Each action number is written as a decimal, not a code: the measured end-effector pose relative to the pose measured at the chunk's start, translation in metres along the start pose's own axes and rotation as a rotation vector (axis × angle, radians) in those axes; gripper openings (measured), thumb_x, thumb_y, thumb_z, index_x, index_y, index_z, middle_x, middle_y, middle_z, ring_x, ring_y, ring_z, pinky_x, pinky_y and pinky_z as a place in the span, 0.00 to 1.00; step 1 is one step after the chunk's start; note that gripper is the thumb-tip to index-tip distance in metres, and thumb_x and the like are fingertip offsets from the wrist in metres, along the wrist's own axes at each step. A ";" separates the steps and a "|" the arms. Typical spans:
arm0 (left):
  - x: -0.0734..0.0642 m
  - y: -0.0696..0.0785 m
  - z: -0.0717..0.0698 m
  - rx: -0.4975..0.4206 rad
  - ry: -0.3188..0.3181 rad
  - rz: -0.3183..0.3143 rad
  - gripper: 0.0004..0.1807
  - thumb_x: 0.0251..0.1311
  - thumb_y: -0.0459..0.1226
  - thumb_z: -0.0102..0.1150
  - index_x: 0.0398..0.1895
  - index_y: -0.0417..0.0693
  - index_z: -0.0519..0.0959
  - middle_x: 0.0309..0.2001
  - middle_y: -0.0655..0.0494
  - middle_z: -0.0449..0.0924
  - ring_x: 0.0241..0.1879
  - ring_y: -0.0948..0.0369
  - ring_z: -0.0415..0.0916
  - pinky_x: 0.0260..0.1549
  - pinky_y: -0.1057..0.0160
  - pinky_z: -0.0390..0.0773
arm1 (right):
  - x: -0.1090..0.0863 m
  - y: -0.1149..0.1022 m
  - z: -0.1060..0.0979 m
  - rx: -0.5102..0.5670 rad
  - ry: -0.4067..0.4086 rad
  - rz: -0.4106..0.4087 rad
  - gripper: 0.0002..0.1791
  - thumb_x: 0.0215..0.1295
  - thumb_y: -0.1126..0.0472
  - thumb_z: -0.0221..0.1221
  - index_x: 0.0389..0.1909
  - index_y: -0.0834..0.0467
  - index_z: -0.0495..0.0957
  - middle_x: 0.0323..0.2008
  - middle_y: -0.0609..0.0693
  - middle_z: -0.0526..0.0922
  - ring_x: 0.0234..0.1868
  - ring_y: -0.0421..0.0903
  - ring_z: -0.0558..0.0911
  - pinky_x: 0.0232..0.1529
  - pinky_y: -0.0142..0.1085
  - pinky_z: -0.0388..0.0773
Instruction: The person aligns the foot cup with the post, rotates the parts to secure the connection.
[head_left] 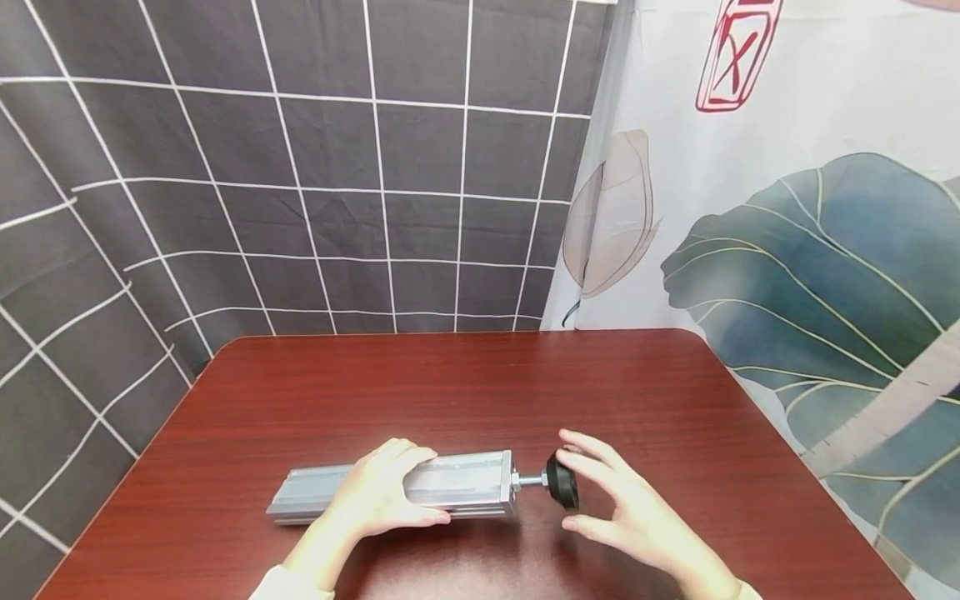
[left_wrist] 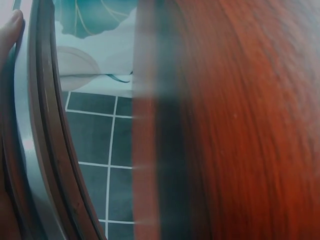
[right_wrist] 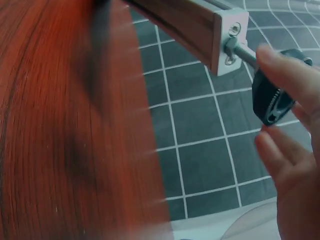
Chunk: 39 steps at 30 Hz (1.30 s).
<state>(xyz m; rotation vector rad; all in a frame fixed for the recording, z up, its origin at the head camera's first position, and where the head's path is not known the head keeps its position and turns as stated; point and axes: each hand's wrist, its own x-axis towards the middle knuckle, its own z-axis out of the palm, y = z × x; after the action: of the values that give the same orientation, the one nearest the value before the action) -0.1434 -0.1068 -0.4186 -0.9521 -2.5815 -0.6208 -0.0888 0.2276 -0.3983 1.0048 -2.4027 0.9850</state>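
A silver aluminium profile (head_left: pixel 457 479) lies crosswise over the table, a shadow beneath it. My left hand (head_left: pixel 386 492) grips its middle, fingers over the top and thumb along the near side. From the capped right end (right_wrist: pixel 232 40) a threaded rod (head_left: pixel 532 481) with a nut sticks out, carrying a round black levelling foot (head_left: pixel 564 482). Around that foot my right hand (head_left: pixel 626 504) is spread, fingers above and thumb below. A gap shows between thumb and foot; whether a fingertip touches it I cannot tell. The left wrist view shows the profile's grooved side (left_wrist: pixel 52 125).
The reddish-brown wooden table (head_left: pixel 450 383) spreads under both hands, with rounded far corners. Behind it hangs a dark grey cloth (head_left: pixel 322 225) with white grid lines. To the right is a white curtain (head_left: pixel 675 192) printed with large leaves.
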 end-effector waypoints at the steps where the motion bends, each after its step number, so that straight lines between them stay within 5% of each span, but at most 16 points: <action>1: 0.000 0.001 0.000 -0.006 -0.005 -0.001 0.36 0.31 0.66 0.68 0.43 0.55 0.80 0.36 0.66 0.76 0.38 0.65 0.73 0.37 0.62 0.75 | 0.000 0.000 0.000 -0.008 0.006 -0.026 0.35 0.50 0.52 0.69 0.60 0.55 0.71 0.61 0.51 0.69 0.57 0.39 0.72 0.53 0.23 0.67; 6: 0.002 0.002 0.000 -0.008 0.001 0.008 0.36 0.30 0.65 0.69 0.43 0.55 0.80 0.36 0.66 0.75 0.38 0.65 0.73 0.37 0.63 0.74 | 0.002 -0.003 0.002 0.082 0.075 0.052 0.35 0.42 0.59 0.74 0.56 0.56 0.74 0.50 0.47 0.76 0.40 0.38 0.79 0.39 0.27 0.76; 14: 0.003 0.003 0.003 0.038 0.062 0.057 0.36 0.30 0.66 0.68 0.41 0.55 0.80 0.34 0.66 0.75 0.36 0.64 0.72 0.36 0.64 0.74 | 0.003 -0.011 0.011 0.227 0.131 0.440 0.29 0.46 0.61 0.72 0.53 0.54 0.75 0.30 0.44 0.78 0.24 0.38 0.77 0.25 0.32 0.75; 18: -0.001 0.001 0.004 0.031 0.027 0.007 0.37 0.30 0.67 0.67 0.42 0.56 0.80 0.35 0.67 0.76 0.38 0.65 0.72 0.38 0.63 0.74 | 0.006 -0.013 0.008 0.224 0.103 0.397 0.31 0.47 0.61 0.71 0.55 0.55 0.74 0.32 0.44 0.79 0.25 0.37 0.78 0.27 0.32 0.76; 24: 0.000 0.002 0.001 0.004 0.012 -0.020 0.36 0.30 0.66 0.68 0.43 0.57 0.80 0.37 0.67 0.76 0.39 0.65 0.72 0.38 0.62 0.74 | 0.001 -0.002 0.001 0.148 0.027 0.084 0.44 0.44 0.60 0.73 0.65 0.57 0.65 0.58 0.52 0.71 0.43 0.40 0.79 0.45 0.31 0.75; 29: 0.001 0.004 -0.002 -0.011 0.011 -0.012 0.36 0.31 0.65 0.68 0.43 0.56 0.80 0.37 0.66 0.76 0.39 0.65 0.73 0.38 0.62 0.75 | 0.002 -0.002 -0.001 0.053 0.019 -0.064 0.34 0.52 0.55 0.68 0.60 0.57 0.70 0.62 0.54 0.68 0.54 0.41 0.75 0.51 0.24 0.69; 35: 0.003 0.006 -0.003 -0.006 0.011 0.002 0.36 0.31 0.66 0.68 0.43 0.55 0.81 0.36 0.66 0.76 0.38 0.65 0.73 0.37 0.62 0.75 | 0.002 -0.004 0.000 0.113 0.071 0.015 0.35 0.43 0.62 0.73 0.57 0.56 0.74 0.53 0.52 0.75 0.40 0.39 0.79 0.38 0.28 0.76; 39: 0.005 0.008 -0.002 0.026 0.043 0.017 0.36 0.28 0.64 0.70 0.42 0.54 0.81 0.35 0.65 0.76 0.37 0.64 0.73 0.37 0.63 0.74 | 0.003 -0.009 0.005 0.206 0.109 0.297 0.33 0.43 0.62 0.73 0.55 0.54 0.75 0.36 0.46 0.79 0.28 0.38 0.78 0.28 0.32 0.76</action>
<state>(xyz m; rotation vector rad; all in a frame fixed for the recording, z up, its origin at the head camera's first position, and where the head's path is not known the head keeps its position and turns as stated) -0.1408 -0.0994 -0.4127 -0.9412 -2.5344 -0.5950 -0.0847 0.2186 -0.3960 0.6467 -2.4401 1.3765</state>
